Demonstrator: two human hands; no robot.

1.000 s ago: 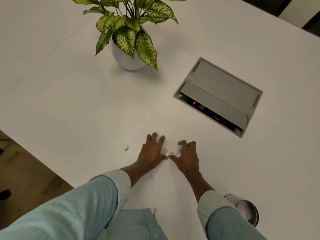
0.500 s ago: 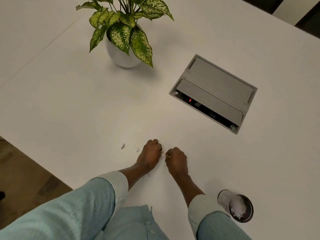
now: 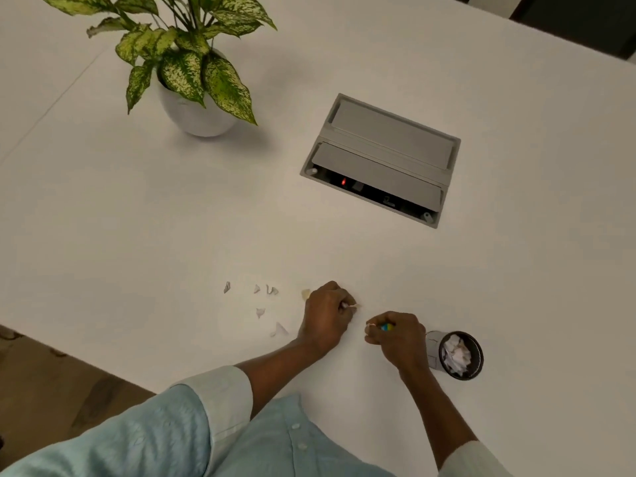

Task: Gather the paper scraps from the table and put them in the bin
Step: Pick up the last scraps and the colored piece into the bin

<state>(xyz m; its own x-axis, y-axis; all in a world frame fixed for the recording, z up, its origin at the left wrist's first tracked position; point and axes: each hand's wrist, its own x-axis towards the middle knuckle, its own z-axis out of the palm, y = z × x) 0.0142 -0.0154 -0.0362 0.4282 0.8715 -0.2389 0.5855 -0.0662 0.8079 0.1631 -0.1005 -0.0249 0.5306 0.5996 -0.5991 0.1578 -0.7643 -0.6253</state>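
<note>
Several small white paper scraps (image 3: 260, 312) lie on the white table (image 3: 137, 218) to the left of my hands, and a tan scrap (image 3: 305, 294) sits beside my left knuckles. My left hand (image 3: 327, 315) is curled and pinches a pale scrap at its fingertips. My right hand (image 3: 397, 335) is curled round scraps, one of them blue and yellow, a short way left of the bin. The small black bin (image 3: 476, 352) stands on the table just right of my right hand, with crumpled white paper inside it.
A potted plant (image 3: 196, 108) in a white pot stands at the back left. A grey socket box (image 3: 382, 160) is set into the table at the back right. The table's near-left edge drops to a brown floor (image 3: 41, 383).
Both hands have closed from spread flat into fists over the scraps. My right hand has moved right toward the bin, apart from the left. Several white scraps now show to the left.
</note>
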